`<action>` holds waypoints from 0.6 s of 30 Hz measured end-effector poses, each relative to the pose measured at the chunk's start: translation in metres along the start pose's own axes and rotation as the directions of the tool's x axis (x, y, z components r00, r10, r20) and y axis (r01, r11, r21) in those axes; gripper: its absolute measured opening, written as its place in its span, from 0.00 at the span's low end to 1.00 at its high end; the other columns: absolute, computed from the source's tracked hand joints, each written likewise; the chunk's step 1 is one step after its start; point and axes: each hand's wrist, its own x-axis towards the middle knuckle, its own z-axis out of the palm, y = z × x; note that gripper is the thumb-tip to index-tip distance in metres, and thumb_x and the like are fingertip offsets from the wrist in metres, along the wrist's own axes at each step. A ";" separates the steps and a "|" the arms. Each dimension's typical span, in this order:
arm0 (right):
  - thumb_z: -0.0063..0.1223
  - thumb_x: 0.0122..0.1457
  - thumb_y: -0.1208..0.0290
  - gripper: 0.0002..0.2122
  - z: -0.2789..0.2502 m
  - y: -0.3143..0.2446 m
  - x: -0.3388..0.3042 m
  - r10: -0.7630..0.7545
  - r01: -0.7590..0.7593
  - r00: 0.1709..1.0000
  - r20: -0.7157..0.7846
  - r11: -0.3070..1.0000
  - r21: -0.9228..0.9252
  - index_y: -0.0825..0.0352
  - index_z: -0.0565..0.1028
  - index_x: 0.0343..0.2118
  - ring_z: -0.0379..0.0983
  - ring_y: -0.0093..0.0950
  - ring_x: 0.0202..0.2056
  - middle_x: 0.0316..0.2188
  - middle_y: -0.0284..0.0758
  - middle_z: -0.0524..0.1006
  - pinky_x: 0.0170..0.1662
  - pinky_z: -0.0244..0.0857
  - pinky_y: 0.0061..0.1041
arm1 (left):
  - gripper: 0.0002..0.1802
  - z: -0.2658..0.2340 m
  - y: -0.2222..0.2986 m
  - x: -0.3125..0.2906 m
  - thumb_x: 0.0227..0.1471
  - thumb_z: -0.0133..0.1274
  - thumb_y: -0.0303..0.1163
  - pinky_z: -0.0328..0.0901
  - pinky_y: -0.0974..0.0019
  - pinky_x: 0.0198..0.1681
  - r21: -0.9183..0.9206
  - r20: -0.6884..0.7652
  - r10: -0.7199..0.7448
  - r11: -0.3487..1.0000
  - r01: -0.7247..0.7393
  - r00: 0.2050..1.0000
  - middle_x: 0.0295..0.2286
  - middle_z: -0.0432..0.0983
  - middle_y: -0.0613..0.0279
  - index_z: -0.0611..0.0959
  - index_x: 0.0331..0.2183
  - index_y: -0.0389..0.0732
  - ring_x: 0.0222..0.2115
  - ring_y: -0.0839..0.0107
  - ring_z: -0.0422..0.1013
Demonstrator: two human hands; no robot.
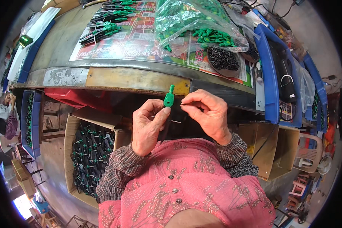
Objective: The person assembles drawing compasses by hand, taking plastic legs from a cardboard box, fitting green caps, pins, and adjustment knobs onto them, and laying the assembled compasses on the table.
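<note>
My left hand [149,123] is closed in front of the table edge. Between its thumb and fingers it grips a green plastic piece [169,99] with a ribbed tip pointing up and a round hole in its head. A thin metal pin [175,121] sticks out beside the thumb, and a dark blade-like part hangs below. Just right of the green piece, apart from it, my right hand [206,114] pinches thumb and forefinger together. A tiny dark bit may sit at those fingertips, too small to name.
On the table, a clear bag [201,22] holds green pieces beside a bowl of small black parts [223,62]. Black-and-green assemblies [104,30] lie at far left. Boxes stand below: one with similar parts [91,152], another [275,152] at right. A person [5,121] sits far left.
</note>
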 end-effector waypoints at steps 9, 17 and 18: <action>0.65 0.47 0.80 0.08 0.018 -0.002 -0.002 -0.191 0.191 0.981 0.014 0.966 -0.173 0.69 0.78 0.31 0.76 0.26 0.28 0.27 0.36 0.79 0.32 0.70 0.20 | 0.05 -0.003 -0.006 -0.005 0.52 0.57 0.21 0.61 0.78 0.31 0.169 -0.041 0.107 0.981 -0.099 0.993 0.29 0.69 0.70 0.77 0.31 0.33 0.27 0.84 0.63; 0.65 0.47 0.80 0.08 0.025 -0.002 0.000 -0.287 0.274 0.958 -0.019 0.931 -0.241 0.68 0.78 0.31 0.76 0.28 0.27 0.27 0.36 0.78 0.30 0.70 0.22 | 0.05 0.001 -0.002 -0.008 0.48 0.58 0.20 0.62 0.75 0.30 0.283 -0.068 0.189 0.945 -0.163 0.980 0.29 0.70 0.65 0.77 0.30 0.33 0.27 0.81 0.64; 0.65 0.47 0.80 0.08 0.026 -0.003 0.000 -0.288 0.274 0.957 -0.021 0.929 -0.248 0.68 0.78 0.31 0.76 0.28 0.27 0.27 0.36 0.78 0.30 0.70 0.22 | 0.06 0.001 -0.002 -0.009 0.47 0.58 0.21 0.62 0.75 0.30 0.280 -0.076 0.196 0.945 -0.168 0.978 0.29 0.70 0.64 0.77 0.29 0.34 0.26 0.80 0.64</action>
